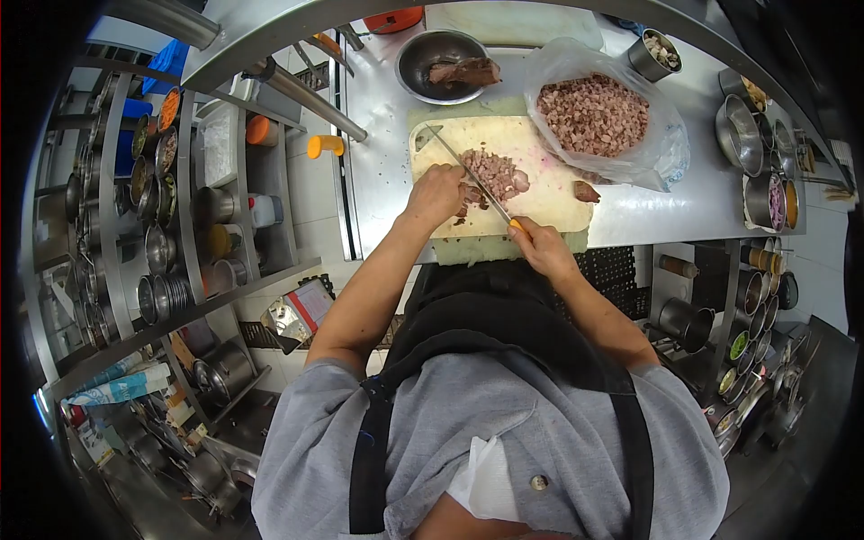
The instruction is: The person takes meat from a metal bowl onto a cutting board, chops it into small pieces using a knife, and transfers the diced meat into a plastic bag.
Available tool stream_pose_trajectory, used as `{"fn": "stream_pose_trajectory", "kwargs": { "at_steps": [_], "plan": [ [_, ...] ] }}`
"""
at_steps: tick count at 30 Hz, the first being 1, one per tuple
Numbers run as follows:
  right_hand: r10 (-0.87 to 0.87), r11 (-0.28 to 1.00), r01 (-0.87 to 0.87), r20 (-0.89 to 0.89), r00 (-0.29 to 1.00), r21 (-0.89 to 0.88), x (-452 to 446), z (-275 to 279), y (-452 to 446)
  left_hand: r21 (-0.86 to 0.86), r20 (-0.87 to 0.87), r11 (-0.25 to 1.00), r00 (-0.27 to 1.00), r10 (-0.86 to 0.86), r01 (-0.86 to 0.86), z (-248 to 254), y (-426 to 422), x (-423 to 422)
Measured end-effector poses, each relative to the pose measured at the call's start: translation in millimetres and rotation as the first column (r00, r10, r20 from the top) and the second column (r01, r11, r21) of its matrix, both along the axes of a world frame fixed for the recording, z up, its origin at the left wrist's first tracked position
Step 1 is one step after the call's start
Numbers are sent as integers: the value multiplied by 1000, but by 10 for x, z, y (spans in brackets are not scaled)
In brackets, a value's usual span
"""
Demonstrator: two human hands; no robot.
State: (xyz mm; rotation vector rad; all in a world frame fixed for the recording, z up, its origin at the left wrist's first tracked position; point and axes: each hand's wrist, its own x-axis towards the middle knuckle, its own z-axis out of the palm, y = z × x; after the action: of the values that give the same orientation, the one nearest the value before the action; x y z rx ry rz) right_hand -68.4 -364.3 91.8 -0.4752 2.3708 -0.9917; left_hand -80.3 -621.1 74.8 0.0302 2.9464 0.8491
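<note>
Head view: right grip [544,251] is closed round the orange handle of the knife [478,181]. Left grip [438,191] has its fingers bent down at the near-left edge of the meat, just beside the blade; can't tell if it's pinching a piece.

Knife is over the cutting board [551,175], between the left grip and most of the diced meat [495,171]. Should handle as stiff, light to moderate; take it by the handle only, which may get slick from greasy fingers. Meat looks soft, moist, likely slippery; small dice suit scooping, larger bits a curled-finger hold.

Long axis runs diagonally: handle near-right, tip far-left toward the board's corner. Cutting-edge direction not readable. Dice pile has no clear axis.

Further out: meat chunk [586,192] at the board's right, bag of diced meat [594,115] beyond it, metal bowl [412,70] at the far side, all on the steel tabletop [697,211].
</note>
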Motion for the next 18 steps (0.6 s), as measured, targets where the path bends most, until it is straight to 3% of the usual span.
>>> {"fn": "stream_pose_trajectory", "kwargs": {
  "at_steps": [3,7,9,18],
  "plan": [
    [7,1000,-7,4,1000,10,6,-2,10,14,14,997,997,74,-74,-21,-3,58],
    [40,999,-39,28,999,-12,60,7,-28,6,29,1000,999,27,-27,-23,2,222],
    [47,999,-47,23,999,-10,76,4,-59,42,-69,998,997,39,-36,-66,20,278],
    [80,997,-80,28,996,-3,28,209,36,119,-181,990,978,101,-80,-15,26,469]
  ]
}}
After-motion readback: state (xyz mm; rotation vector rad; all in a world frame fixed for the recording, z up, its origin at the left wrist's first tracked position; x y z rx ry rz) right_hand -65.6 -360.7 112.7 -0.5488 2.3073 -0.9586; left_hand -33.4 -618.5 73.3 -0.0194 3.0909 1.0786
